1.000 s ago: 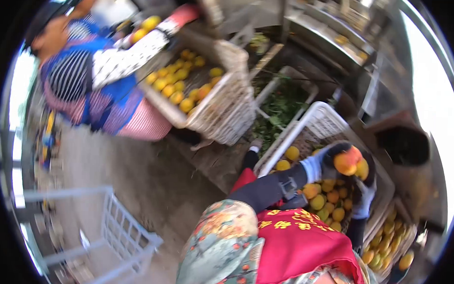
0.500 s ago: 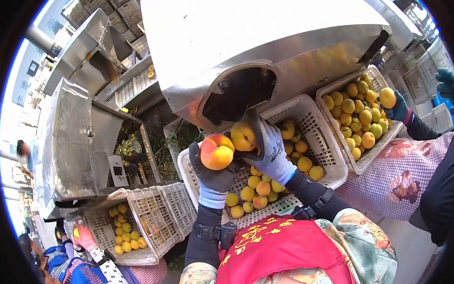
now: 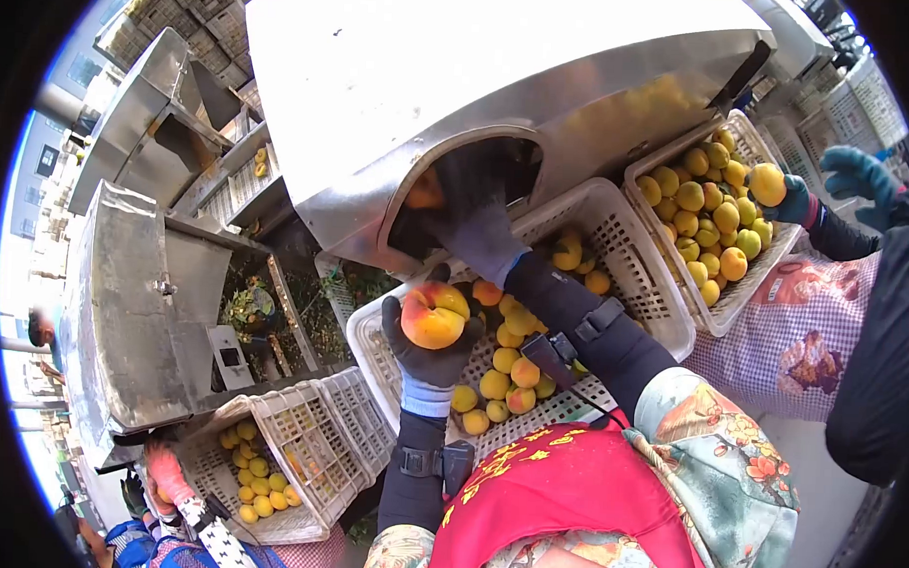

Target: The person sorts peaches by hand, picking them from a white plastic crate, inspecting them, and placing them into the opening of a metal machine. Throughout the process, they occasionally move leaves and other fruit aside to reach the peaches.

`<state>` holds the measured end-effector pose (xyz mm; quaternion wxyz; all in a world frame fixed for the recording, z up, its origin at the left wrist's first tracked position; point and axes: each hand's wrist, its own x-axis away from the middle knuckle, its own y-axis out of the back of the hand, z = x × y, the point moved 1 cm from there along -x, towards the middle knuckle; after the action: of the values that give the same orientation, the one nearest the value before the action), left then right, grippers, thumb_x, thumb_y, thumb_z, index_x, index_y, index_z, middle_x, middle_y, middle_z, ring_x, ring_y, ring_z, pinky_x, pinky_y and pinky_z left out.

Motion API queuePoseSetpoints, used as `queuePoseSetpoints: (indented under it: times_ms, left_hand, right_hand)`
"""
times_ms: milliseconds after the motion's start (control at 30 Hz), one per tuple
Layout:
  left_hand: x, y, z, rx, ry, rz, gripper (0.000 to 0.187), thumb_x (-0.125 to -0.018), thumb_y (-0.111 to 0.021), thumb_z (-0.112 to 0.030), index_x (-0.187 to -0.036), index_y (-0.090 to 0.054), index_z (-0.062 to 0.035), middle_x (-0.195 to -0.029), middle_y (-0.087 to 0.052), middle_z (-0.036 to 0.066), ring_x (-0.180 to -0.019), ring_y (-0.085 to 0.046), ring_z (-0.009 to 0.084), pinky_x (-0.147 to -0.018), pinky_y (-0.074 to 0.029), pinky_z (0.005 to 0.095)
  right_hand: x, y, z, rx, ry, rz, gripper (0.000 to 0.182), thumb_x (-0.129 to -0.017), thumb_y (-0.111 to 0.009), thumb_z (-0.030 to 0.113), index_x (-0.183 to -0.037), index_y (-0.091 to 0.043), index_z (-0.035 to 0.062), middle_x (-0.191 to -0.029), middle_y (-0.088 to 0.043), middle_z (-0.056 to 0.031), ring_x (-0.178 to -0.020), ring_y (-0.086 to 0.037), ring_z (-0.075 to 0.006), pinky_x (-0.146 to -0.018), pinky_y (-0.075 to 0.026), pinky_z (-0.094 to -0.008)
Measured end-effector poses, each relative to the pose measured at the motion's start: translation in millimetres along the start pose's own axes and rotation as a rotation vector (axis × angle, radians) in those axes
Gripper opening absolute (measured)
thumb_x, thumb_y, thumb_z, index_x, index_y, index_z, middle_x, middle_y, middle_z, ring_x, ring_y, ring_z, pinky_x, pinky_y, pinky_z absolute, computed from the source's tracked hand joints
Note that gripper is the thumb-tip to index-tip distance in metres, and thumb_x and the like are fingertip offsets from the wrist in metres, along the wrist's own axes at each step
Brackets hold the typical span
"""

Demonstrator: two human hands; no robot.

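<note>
A red and yellow peach (image 3: 433, 315) sits in the dark-gloved palm of my left hand (image 3: 434, 361), with the fingers curled about it. My right hand (image 3: 481, 230), in a grey glove, reaches into the round opening (image 3: 401, 232) of the metal machine. At its fingertips, in shadow, an orange peach (image 3: 425, 191) shows; the fingers themselves are mostly hidden in the dark. Under both hands stands a white plastic crate (image 3: 663, 331) with several yellow peaches (image 3: 494, 385) in it. My right forearm crosses above this crate.
To the right, a co-worker's gloved hand (image 3: 796, 203) holds a peach over another filled crate (image 3: 719, 315). At lower left, another person's pink-gloved hand (image 3: 171, 471) is at a tilted crate (image 3: 306, 524). The machine's metal housing (image 3: 580, 118) overhangs my crate.
My right hand has moved up and away from my left hand, into the machine's opening, with a peach. The left hand keeps its peach. The pink-gloved hand at lower left has shifted.
</note>
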<state>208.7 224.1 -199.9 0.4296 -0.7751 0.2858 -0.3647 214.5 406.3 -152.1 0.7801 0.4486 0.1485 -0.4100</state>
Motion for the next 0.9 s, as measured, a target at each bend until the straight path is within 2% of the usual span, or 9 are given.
queuePoseSetpoints:
  times_ms: [67, 133, 200, 267, 300, 333, 567, 633, 900]
  left_hand:
    - [1, -9, -1, -0.324, -0.074, 0.159, 0.065, -0.085, -0.051, -0.054, -0.133, -0.043, -0.0107, -0.121, -0.058, 0.009, -0.111, -0.053, 0.0237, -0.092, -0.045, 0.0462]
    - [8, -28, -14, -1.690, -0.388, 0.161, 0.061, -0.088, -0.049, -0.050, -0.134, -0.042, -0.0107, -0.123, -0.057, 0.008, -0.111, -0.053, 0.0202, -0.101, -0.040, 0.0447]
    - [-3, 3, -12, -1.400, -0.321, 0.240, 0.060, -0.092, -0.045, -0.050, -0.134, -0.042, -0.0080, -0.125, -0.057, 0.009, -0.114, -0.052, 0.0205, -0.106, -0.035, 0.0429]
    - [-13, 10, -5, -0.224, -0.181, 0.118, 0.060, -0.092, -0.044, -0.054, -0.132, -0.045, -0.0080, -0.124, -0.057, 0.009, -0.120, -0.050, 0.0232, -0.106, -0.037, 0.0416]
    - [-18, -16, -8, 0.375, 0.242, 0.505, 0.057, -0.095, -0.040, -0.053, -0.130, -0.048, -0.0091, -0.128, -0.055, 0.008, -0.123, -0.049, 0.0246, -0.107, -0.035, 0.0406]
    - [-16, -23, -6, 0.380, 0.249, 0.514, 0.057, -0.095, -0.040, -0.053, -0.130, -0.048, -0.0091, -0.128, -0.055, 0.008, -0.123, -0.049, 0.0246, -0.107, -0.035, 0.0406]
    - [-30, 70, 13, -0.236, 0.171, 0.089, 0.049, -0.092, -0.050, -0.053, -0.119, -0.055, -0.0126, -0.100, -0.064, 0.005, -0.089, -0.063, 0.0193, -0.078, -0.052, 0.0406]
    - [-16, 76, 19, -0.736, 0.134, -0.440, 0.030, -0.092, -0.056, -0.038, -0.107, -0.057, -0.0115, -0.086, -0.062, 0.005, -0.072, -0.059, 0.0163, -0.063, -0.051, 0.0326]
    - [-57, 157, 75, -1.846, 0.245, -0.293, 0.100, -0.071, -0.072, -0.046, -0.147, -0.022, -0.0026, -0.136, -0.045, 0.027, -0.126, -0.044, 0.0388, -0.103, -0.037, 0.0408]
  right_hand:
    - [-11, 6, 11, 0.174, -0.013, -0.065, 0.076, -0.076, -0.070, 0.036, -0.138, -0.037, 0.0054, -0.133, -0.045, -0.0194, -0.124, -0.041, -0.0358, -0.106, -0.024, -0.0532]
    - [-2, 36, 25, 0.081, -0.057, -0.070, 0.078, -0.076, -0.070, 0.043, -0.136, -0.038, 0.0054, -0.133, -0.045, -0.0196, -0.124, -0.041, -0.0365, -0.104, -0.026, -0.0529]
    - [13, 86, 68, -0.479, -0.153, 0.312, 0.086, -0.067, -0.077, 0.041, -0.134, -0.039, 0.0023, -0.127, -0.049, -0.0194, -0.119, -0.045, -0.0385, -0.103, -0.031, -0.0486]
    - [59, 71, 76, -0.170, -0.043, 0.370, 0.093, -0.061, -0.079, 0.051, -0.133, -0.042, 0.0062, -0.128, -0.049, -0.0173, -0.122, -0.042, -0.0383, -0.105, -0.027, -0.0507]
    - [69, 64, 73, -0.124, -0.050, 0.330, 0.096, -0.056, -0.081, 0.050, -0.132, -0.044, 0.0061, -0.124, -0.051, -0.0179, -0.120, -0.043, -0.0380, -0.105, -0.027, -0.0504]
    - [74, 62, 67, -0.113, -0.049, 0.325, 0.096, -0.056, -0.081, 0.050, -0.132, -0.044, 0.0061, -0.124, -0.051, -0.0179, -0.120, -0.043, -0.0380, -0.105, -0.027, -0.0504]
    - [53, 71, 51, 0.104, -0.065, 0.054, 0.095, -0.056, -0.080, 0.047, -0.129, -0.043, -0.0016, -0.121, -0.051, -0.0203, -0.115, -0.045, -0.0378, -0.105, -0.027, -0.0519]
    - [53, 60, 38, 0.189, -0.104, -0.021, 0.098, -0.058, -0.081, 0.046, -0.131, -0.041, -0.0052, -0.128, -0.046, -0.0241, -0.118, -0.042, -0.0445, -0.104, -0.029, -0.0524]
    - [-20, 11, -8, 0.195, 0.136, -0.054, 0.074, -0.073, -0.074, 0.037, -0.127, -0.046, -0.0057, -0.121, -0.052, -0.0245, -0.115, -0.049, -0.0383, -0.099, -0.035, -0.0502]
